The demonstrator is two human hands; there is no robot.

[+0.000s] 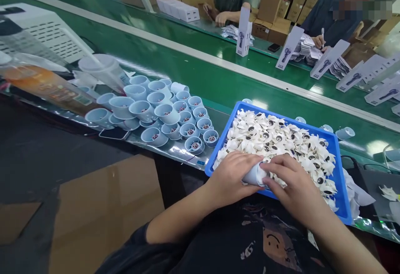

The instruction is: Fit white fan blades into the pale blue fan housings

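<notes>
My left hand [233, 178] is wrapped round a light-blue cylindrical housing [252, 176], held on its side over the near edge of the blue tray [215, 157]. At the open end of that housing a white fan impeller [261, 174] shows, pinched by the fingertips of my right hand [289, 180]. How deep the impeller sits inside cannot be made out. Under and beyond my hands, the tray is heaped with white fan impellers [275, 134] with dark centres. Left of the tray stand several light-blue housings [167, 113], some stacked, with small coiled parts inside.
A green conveyor [203, 65] runs behind the tray, with several housings [345, 133] on it. White printed boxes [245, 36] stand on its far side, where two people work. A bottle [46, 86] and a plastic cup [103, 69] are at the left.
</notes>
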